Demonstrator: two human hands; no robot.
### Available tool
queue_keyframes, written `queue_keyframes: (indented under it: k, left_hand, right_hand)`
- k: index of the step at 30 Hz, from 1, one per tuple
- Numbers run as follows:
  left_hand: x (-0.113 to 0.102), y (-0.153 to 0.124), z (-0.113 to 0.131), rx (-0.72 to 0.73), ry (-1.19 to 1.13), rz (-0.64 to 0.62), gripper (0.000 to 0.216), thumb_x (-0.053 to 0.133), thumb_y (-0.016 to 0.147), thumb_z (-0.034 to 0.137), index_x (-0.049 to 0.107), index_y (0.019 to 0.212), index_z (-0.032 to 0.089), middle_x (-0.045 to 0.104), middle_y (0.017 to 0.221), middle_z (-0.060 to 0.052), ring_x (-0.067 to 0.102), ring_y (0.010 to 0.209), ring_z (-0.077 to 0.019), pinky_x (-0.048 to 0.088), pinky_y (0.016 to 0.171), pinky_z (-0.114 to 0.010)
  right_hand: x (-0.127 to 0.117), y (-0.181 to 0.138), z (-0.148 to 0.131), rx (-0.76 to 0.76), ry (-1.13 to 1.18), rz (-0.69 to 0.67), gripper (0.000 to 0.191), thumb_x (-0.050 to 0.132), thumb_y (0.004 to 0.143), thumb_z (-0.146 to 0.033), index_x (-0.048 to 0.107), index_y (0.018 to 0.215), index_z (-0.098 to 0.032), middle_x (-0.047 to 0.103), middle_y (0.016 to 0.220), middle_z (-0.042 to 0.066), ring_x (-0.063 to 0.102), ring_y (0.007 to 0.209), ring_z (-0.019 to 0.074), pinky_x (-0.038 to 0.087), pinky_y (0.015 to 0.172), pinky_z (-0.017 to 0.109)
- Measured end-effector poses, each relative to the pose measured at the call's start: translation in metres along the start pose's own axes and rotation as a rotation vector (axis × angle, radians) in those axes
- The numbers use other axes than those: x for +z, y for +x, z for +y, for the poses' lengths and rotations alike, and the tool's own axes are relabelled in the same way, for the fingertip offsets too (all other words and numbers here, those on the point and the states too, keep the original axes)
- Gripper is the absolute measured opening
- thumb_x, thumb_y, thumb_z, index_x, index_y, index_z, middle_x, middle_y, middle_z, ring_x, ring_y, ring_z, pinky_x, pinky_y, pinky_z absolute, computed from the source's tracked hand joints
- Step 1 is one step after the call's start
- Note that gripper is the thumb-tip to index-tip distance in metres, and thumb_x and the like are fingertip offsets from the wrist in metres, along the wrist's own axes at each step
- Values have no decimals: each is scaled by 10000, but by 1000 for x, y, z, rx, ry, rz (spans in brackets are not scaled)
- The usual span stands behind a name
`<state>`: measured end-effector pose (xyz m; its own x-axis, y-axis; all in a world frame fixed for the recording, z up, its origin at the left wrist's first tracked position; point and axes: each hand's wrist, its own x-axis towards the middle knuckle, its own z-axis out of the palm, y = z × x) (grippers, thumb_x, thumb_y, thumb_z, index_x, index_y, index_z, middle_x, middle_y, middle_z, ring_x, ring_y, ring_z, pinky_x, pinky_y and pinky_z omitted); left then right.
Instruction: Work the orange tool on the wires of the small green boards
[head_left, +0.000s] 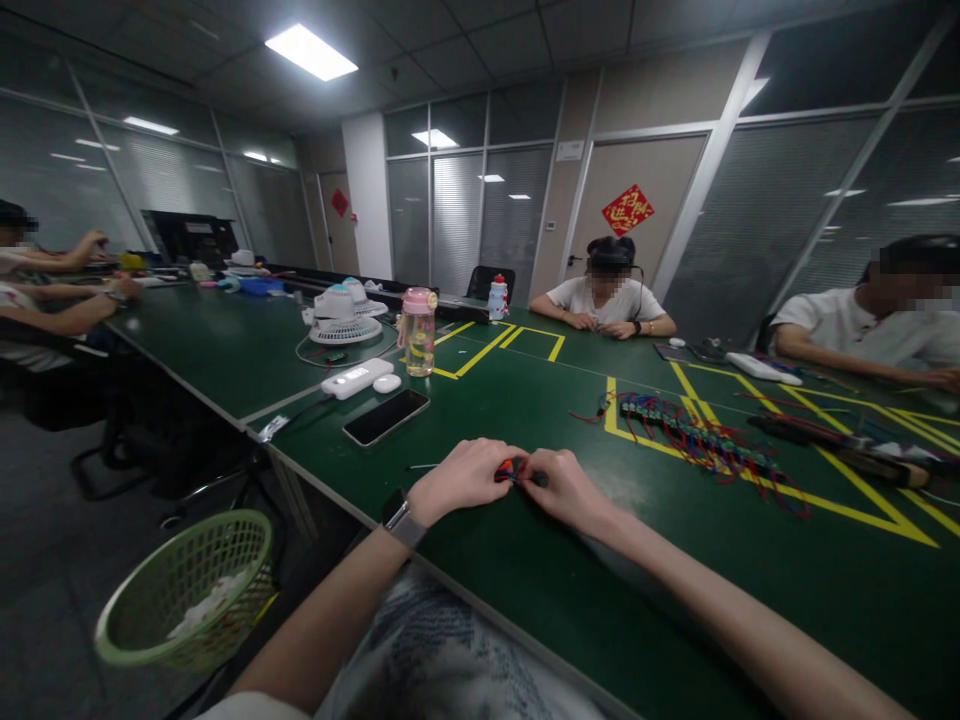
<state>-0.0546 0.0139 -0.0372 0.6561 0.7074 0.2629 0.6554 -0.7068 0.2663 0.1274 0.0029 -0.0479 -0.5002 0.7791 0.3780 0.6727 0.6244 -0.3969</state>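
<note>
My left hand (pixel 463 478) and my right hand (pixel 564 488) meet on the green table (pixel 525 590) close to its near edge. Both are closed in a pinch around one small part with red and dark bits (pixel 511 469), held between their fingertips. What the part is stays too small to tell. A watch sits on my left wrist. To the right, inside yellow tape lines, lies a pile of wired parts with red and blue leads (pixel 697 435).
A black phone (pixel 385 416), a white power bank (pixel 357 378), a pink-lidded bottle (pixel 418 332) and a small white fan (pixel 335 316) lie at my left front. A green basket (pixel 187 590) stands on the floor left. Other people sit across and at both sides.
</note>
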Motion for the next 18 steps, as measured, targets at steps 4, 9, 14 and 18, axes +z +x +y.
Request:
queue_keyframes:
  k: [4, 9, 14, 18]
  left_hand:
    - [-1, -1, -1, 25, 2, -9, 380, 545, 772, 240, 558, 1151, 265, 655, 1070, -25, 605, 978, -208, 438, 799, -270]
    - [1, -1, -3, 39, 30, 9, 383, 537, 777, 224, 540, 1158, 264, 649, 1074, -25, 600, 996, -212, 439, 801, -282]
    - [4, 0, -5, 49, 49, 15, 379, 522, 794, 227, 534, 1171, 263, 643, 1066, -28, 598, 989, -206, 437, 820, -286]
    - [3, -1, -5, 34, 56, 11, 400, 531, 801, 264, 521, 1201, 274, 635, 1051, -32, 601, 963, -205, 444, 793, -286]
  right_hand:
    - [-10, 16, -1, 121, 46, -193, 173, 530, 696, -74, 671, 612, -129, 664, 600, 27, 600, 567, 127, 410, 564, 205]
    - [-12, 16, -5, -69, -125, -231, 183, 509, 727, -48, 675, 685, -114, 683, 731, 88, 611, 688, 167, 433, 631, 238]
    - [-3, 2, -1, -95, -76, -81, 183, 506, 788, -75, 674, 745, -135, 686, 783, 88, 625, 757, 178, 456, 689, 257]
    - [2, -3, 5, 37, 28, 1, 142, 566, 785, -118, 694, 782, -178, 710, 819, 45, 650, 757, 172, 466, 716, 267]
